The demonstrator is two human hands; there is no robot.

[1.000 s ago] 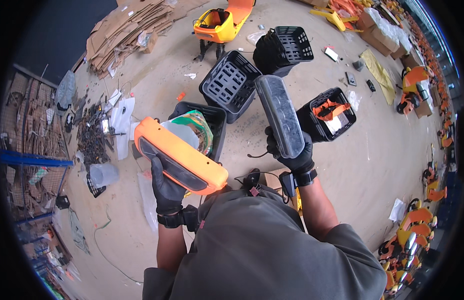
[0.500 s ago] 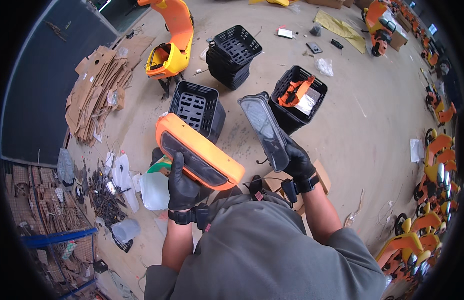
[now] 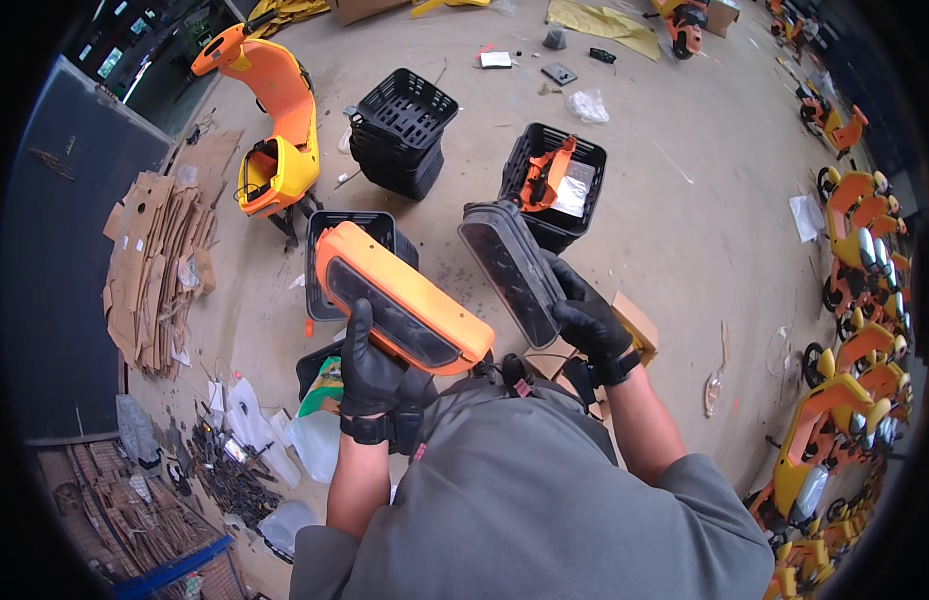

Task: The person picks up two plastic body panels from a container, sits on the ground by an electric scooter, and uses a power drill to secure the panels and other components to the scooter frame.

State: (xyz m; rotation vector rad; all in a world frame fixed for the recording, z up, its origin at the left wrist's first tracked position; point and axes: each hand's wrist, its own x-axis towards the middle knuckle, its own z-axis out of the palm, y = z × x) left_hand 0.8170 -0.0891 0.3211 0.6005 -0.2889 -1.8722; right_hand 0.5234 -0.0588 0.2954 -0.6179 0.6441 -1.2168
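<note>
Black work gloves cover both hands. The left hand is closed around the near lower edge of a long orange plastic housing with a dark recessed face, fingers wrapped up over its rim, holding it tilted in front of the chest. The right hand grips a dark grey, ribbed, oblong plastic cover by its near end, fingers curled over the edge, so the cover stands slanted just beside the housing without touching it.

Compared with half a second ago, the two parts are held in much the same grips and spacing, but the view has swung: the orange-and-yellow scooter body now lies further into the picture at the far left of the concrete floor, and the crates sit lower in view.

Beyond the hands, a stack of black plastic lattice crates stands on the floor, and to its right a single black crate holding an orange strap and a pale sheet. Another black crate shows behind the housing. A small brown cardboard box sits just right of the right wrist. Flattened brown cardboard sheets are piled along the left edge of the floor, and a white rectangular label or card lies at the far edge.
</note>
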